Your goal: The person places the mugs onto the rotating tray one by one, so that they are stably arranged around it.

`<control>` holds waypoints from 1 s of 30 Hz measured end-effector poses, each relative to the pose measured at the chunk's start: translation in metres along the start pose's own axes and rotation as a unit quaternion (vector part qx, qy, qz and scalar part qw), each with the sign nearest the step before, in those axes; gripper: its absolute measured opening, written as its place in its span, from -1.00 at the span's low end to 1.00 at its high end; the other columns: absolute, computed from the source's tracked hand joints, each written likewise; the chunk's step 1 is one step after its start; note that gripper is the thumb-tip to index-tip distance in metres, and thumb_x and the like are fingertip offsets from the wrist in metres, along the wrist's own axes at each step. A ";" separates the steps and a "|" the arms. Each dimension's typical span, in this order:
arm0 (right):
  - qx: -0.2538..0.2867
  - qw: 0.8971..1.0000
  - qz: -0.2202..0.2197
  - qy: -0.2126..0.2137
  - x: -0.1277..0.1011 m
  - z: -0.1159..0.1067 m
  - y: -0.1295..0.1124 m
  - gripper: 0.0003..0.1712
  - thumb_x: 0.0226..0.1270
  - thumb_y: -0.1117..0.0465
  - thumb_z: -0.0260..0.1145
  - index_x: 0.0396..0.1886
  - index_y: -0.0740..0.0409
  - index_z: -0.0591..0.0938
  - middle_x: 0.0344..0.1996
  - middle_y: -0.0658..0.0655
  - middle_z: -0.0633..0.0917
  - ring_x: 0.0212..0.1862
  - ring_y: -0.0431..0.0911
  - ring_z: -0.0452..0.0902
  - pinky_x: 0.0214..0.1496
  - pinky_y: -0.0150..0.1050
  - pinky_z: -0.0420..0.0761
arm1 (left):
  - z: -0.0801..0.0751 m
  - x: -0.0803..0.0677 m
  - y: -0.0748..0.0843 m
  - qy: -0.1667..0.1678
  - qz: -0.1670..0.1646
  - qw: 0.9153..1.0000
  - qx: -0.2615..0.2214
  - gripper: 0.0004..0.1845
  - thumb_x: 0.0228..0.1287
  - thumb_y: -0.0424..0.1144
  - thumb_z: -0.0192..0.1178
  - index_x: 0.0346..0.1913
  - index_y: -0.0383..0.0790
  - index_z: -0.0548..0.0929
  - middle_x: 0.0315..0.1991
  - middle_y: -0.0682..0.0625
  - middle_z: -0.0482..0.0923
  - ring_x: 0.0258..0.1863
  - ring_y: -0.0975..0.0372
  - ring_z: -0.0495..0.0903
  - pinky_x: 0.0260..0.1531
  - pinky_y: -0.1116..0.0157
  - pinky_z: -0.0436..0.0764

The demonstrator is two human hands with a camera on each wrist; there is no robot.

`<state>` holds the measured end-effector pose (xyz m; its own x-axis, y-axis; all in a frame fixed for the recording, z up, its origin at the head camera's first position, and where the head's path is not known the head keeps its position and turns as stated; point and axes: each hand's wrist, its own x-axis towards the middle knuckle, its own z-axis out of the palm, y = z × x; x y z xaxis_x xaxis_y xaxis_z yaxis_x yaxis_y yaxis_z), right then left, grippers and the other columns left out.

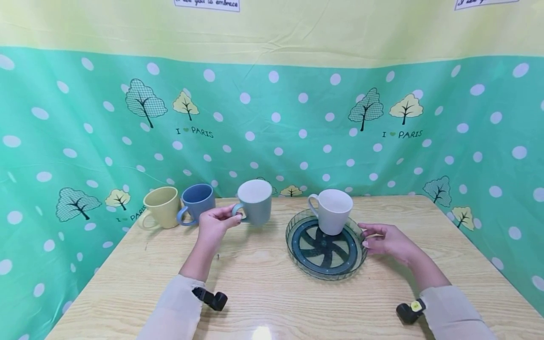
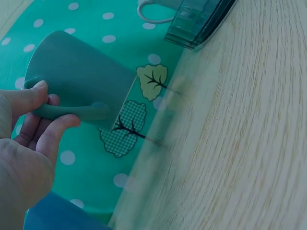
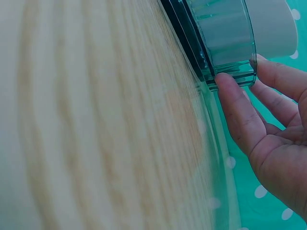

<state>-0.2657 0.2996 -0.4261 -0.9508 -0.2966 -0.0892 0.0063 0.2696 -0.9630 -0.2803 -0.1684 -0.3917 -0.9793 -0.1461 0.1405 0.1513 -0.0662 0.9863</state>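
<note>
A grey-green mug (image 1: 257,208) is held by its handle (image 2: 72,111) between the thumb and fingers of my left hand (image 1: 214,226). In the left wrist view the mug's base is apart from the wooden tabletop. My right hand (image 1: 388,243) grips the right side of a round, clear green turntable tray (image 1: 297,265). Its thumb (image 3: 235,103) lies against the tray's outer wall, with the other fingers near the rim. Inside the tray, toward its back, a white mug (image 1: 335,212) stands upright, handle to the left.
On the wooden table (image 1: 263,302), left of my left hand, stand a blue mug (image 1: 199,202) and a yellow mug (image 1: 163,208), handles leftward. A green dotted curtain (image 1: 276,137) hangs along the table's back edge and sides.
</note>
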 end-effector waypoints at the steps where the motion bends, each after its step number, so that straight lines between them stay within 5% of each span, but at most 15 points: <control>1: 0.000 1.000 0.000 0.000 0.000 0.000 0.000 -0.21 0.25 0.36 0.36 0.42 0.42 0.23 0.16 0.47 0.38 0.02 0.01 0.55 0.02 -0.07 0.69 | 0.001 0.000 0.000 -0.002 0.000 1.000 0.000 -0.59 0.02 -0.56 0.42 0.00 -0.46 0.64 -0.38 -0.01 0.73 -0.34 0.27 0.70 -0.21 0.29 0.74; 30: -0.004 1.000 -0.001 0.000 -0.002 0.002 -0.004 -0.21 0.25 0.36 0.36 0.42 0.43 0.22 0.14 0.46 0.39 0.00 -0.02 0.56 0.01 -0.08 0.70 | 0.027 -0.003 0.010 -0.037 0.006 0.999 -0.007 -0.59 -0.03 -0.59 0.43 -0.03 -0.45 0.68 -0.40 -0.04 0.72 -0.38 0.26 0.69 -0.27 0.28 0.75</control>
<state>-0.2632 0.2977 -0.4223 -0.9505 -0.2978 -0.0885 0.0029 0.2762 -0.9611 -0.2797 -0.1422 -0.3798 -0.9845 -0.0742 0.1589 0.1646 -0.0791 0.9832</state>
